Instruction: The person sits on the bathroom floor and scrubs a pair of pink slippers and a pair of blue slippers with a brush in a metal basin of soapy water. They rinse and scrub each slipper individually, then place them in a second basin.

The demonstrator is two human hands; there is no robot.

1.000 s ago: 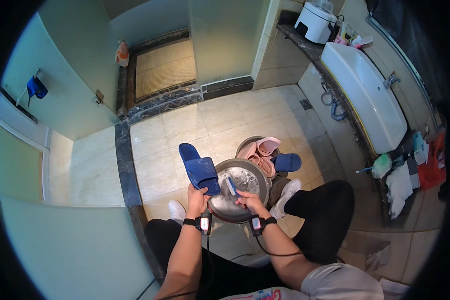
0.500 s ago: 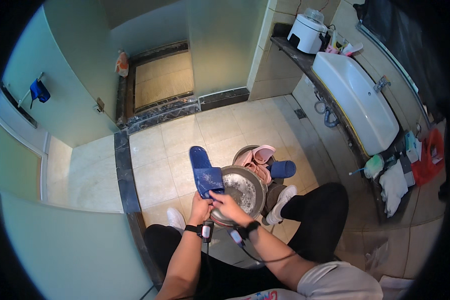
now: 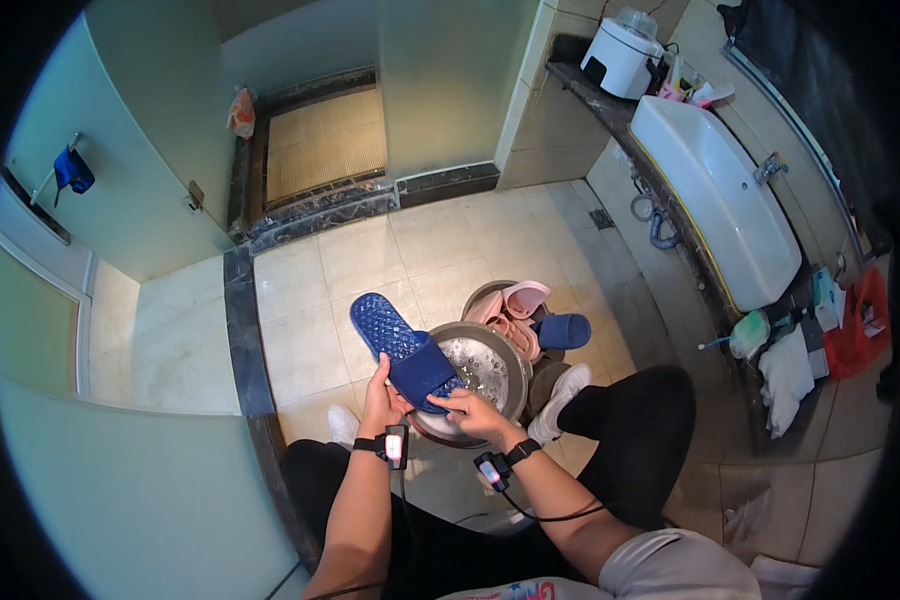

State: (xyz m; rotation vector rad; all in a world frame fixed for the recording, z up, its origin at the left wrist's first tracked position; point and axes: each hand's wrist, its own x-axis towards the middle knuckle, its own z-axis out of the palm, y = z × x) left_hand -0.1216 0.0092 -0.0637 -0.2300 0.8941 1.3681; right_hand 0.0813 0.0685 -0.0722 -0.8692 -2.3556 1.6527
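A wet blue slide slipper (image 3: 422, 372) is held slanted over the left side of a grey basin (image 3: 523, 390), its footbed upward. My left hand (image 3: 380, 400) grips its near left side, the thumb along the edge and the other fingers partly underneath. With bent fingers my right hand (image 3: 475, 413) holds its near end, above the basin's front rim. Foamy soapsuds (image 3: 487, 370) float on the water inside. Just behind, several pink slippers (image 3: 527, 297) are piled in a second round container (image 3: 477, 296), and another blue slipper (image 3: 566, 331) rests at that pile's right.
To the right, a white washbasin (image 3: 715, 190) is set in a dark counter beside a white appliance (image 3: 620, 58). A white cloth (image 3: 788, 375) and a red plastic bag (image 3: 860, 325) hang near its close end. Frosted glass panels (image 3: 140, 490) stand at the left, with a dark stone sill (image 3: 245, 330).
The slipper has turned, its far end swinging left and its near end shifting right over the basin. My left hand has moved slightly left and my right hand slightly right, so they are farther apart.
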